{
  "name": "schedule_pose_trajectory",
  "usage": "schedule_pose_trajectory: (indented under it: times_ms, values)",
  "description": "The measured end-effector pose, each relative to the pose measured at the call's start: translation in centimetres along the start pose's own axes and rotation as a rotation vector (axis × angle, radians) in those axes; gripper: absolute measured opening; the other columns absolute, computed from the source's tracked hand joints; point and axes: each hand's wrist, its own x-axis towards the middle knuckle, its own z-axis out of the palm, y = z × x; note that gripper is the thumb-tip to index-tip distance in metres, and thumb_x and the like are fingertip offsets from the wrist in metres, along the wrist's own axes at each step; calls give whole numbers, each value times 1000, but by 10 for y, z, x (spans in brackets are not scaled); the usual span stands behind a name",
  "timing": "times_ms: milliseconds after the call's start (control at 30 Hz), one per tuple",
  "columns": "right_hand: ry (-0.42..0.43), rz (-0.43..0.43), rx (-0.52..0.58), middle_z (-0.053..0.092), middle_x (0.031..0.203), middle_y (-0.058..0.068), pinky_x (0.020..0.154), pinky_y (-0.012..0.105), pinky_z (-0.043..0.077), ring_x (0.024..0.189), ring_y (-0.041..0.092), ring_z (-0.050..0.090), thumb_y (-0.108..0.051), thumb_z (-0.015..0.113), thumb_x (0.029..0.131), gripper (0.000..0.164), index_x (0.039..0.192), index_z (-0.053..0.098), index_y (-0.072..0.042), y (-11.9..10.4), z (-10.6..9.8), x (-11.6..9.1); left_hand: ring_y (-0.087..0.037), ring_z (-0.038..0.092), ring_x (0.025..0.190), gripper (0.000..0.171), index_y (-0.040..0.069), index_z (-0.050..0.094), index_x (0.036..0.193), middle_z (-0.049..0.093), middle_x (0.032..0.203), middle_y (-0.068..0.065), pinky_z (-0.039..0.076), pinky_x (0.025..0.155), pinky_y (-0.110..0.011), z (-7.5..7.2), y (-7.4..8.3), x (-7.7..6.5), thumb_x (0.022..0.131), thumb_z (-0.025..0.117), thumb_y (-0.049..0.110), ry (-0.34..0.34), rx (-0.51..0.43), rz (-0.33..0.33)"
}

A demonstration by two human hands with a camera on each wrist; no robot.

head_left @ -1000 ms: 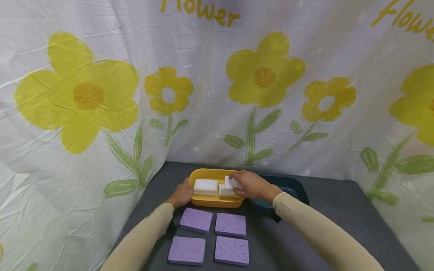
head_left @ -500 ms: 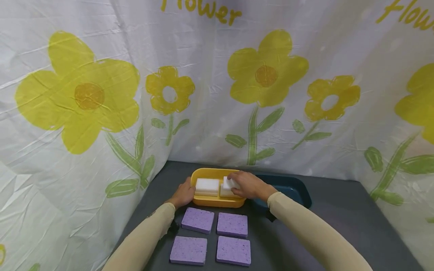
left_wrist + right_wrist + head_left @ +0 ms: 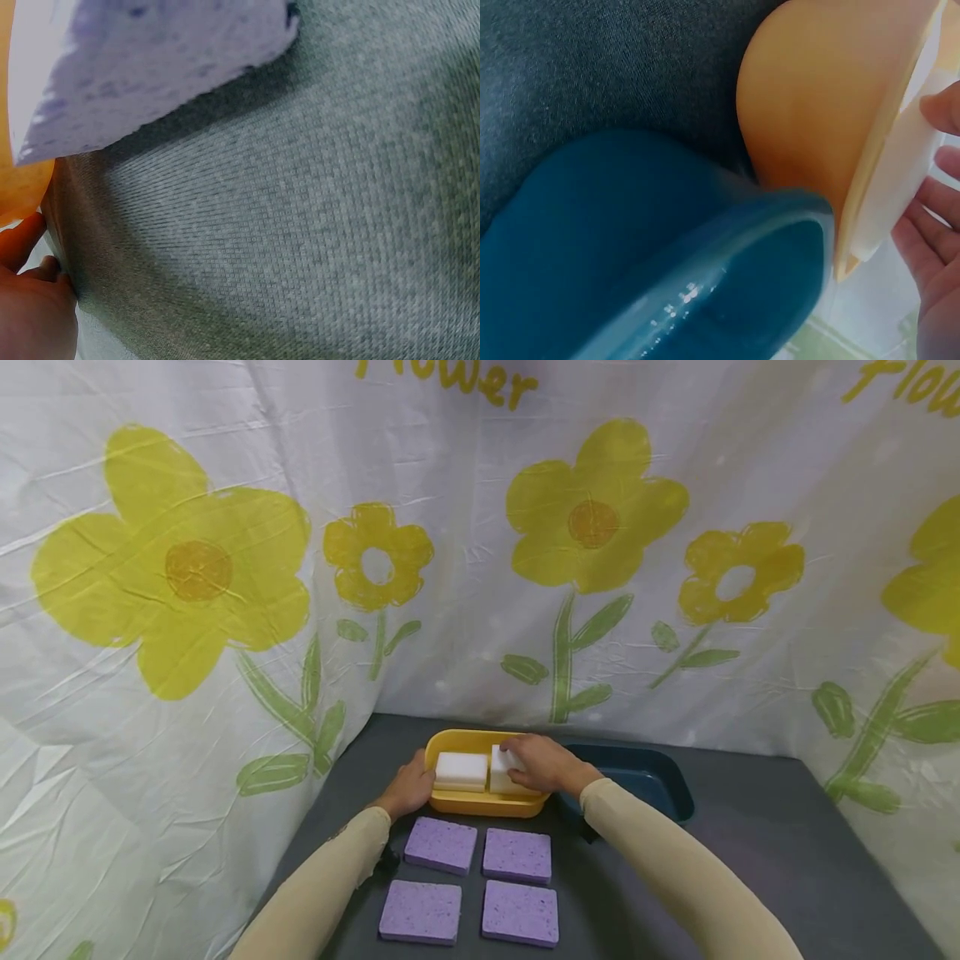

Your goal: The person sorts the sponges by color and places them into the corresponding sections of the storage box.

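A yellow tray (image 3: 484,807) sits toward the back of the table. My left hand (image 3: 411,785) grips its left end, with the thumb at the rim; the left wrist view shows that hand (image 3: 34,300) against the orange-yellow wall. Inside the tray's left half lies a white sponge block (image 3: 461,770), apparently stacked. At the right half, my right hand (image 3: 547,764) holds another white sponge (image 3: 500,772) low in the tray, partly hidden by the fingers. Up close in the right wrist view, the thumb and fingers spread along that white sponge (image 3: 900,180) just inside the rim.
Several purple speckled sponges (image 3: 517,856) lie in two rows in front of the tray. A dark teal tray (image 3: 678,785) stands close on the yellow tray's right, under the right forearm. Behind the dark grey table hangs a flower-printed curtain (image 3: 450,668).
The white sponge in my right hand has come down from a raised position onto the tray's right side. My left hand stays on the tray's left end. The head view has shifted slightly.
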Motion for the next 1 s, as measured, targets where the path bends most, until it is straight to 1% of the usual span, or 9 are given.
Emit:
schedule_pose_trajectory:
  times_ms: [233, 333, 467, 600, 767, 1000]
  values:
    - [-16, 11, 16, 73, 134, 14, 109, 47, 56, 113, 27, 71, -20, 76, 102, 42, 140, 66, -5, 0, 10, 3, -30, 63, 113, 48, 0, 41, 155, 65, 133, -21, 50, 108, -57, 1, 1, 2, 110, 41, 20, -4, -4, -2]
    - [-34, 23, 13, 73, 133, 13, 108, 45, 57, 111, 25, 70, -21, 77, 101, 43, 140, 66, -6, 0, 13, 2, -30, 63, 114, 48, 0, 40, 155, 65, 134, -21, 50, 109, -57, 1, 1, 2, 111, 41, 20, -6, -5, -2]
    - [-54, 49, 11, 73, 133, 13, 108, 45, 57, 112, 25, 70, -24, 78, 102, 45, 141, 65, -7, -1, 17, 1, -30, 63, 114, 49, 0, 40, 156, 65, 135, -22, 50, 109, -57, 1, 1, 3, 111, 42, 19, -8, -8, -1]
    - [-62, 67, 21, 73, 132, 15, 108, 47, 56, 114, 27, 70, -23, 78, 102, 44, 141, 64, -6, -1, 19, 1, -30, 63, 115, 50, 0, 40, 156, 65, 135, -22, 49, 109, -57, 0, 1, 2, 111, 42, 20, -12, -8, -4]
    - [-62, 69, 26, 74, 130, 15, 107, 47, 57, 112, 27, 70, -21, 77, 102, 43, 140, 65, -6, 0, 23, -1, -30, 64, 116, 51, 0, 39, 157, 66, 136, -22, 49, 110, -58, 0, 1, 1, 111, 42, 20, -15, -8, -2]
    - [-56, 64, 26, 74, 131, 15, 107, 47, 57, 111, 26, 70, -23, 78, 101, 45, 141, 64, -8, 1, 26, 0, -32, 63, 118, 52, 0, 38, 158, 64, 139, -24, 48, 112, -60, -1, 0, 1, 110, 41, 20, -12, -14, -6]
